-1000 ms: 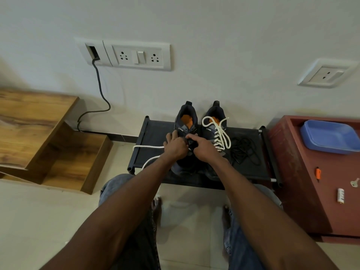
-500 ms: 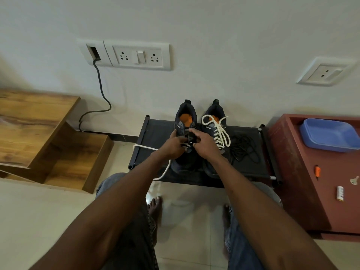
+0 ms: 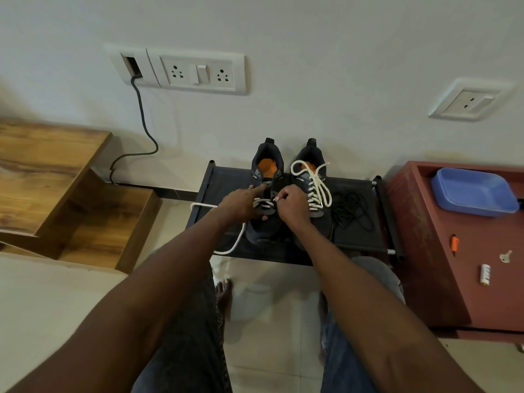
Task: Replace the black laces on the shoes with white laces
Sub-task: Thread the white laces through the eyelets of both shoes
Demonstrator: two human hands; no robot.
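Note:
Two dark shoes with orange insoles stand on a low black rack (image 3: 354, 239). The right shoe (image 3: 312, 171) is fully threaded with a white lace (image 3: 319, 188) tied in a bow. The left shoe (image 3: 266, 171) has a white lace (image 3: 262, 204) crossing its lower eyelets, and its long loose end (image 3: 238, 239) trails off to the left and down the rack. My left hand (image 3: 241, 204) rests on the left shoe's side with fingers stretched toward the tongue. My right hand (image 3: 292, 204) pinches the lace tip at the shoe's right eyelets. A heap of black laces (image 3: 351, 208) lies right of the shoes.
A reddish cabinet (image 3: 425, 265) at the right carries a blue tray (image 3: 476, 191), an orange piece, a key and a small white cylinder. Wooden shelving (image 3: 56, 180) stands at the left. Wall sockets and a dark cable (image 3: 141, 114) are behind. My knees and bare feet are below the rack.
My hands have moved apart a little on the left shoe. White lace crossings now show between them, and the loose end hangs lower over the rack's front.

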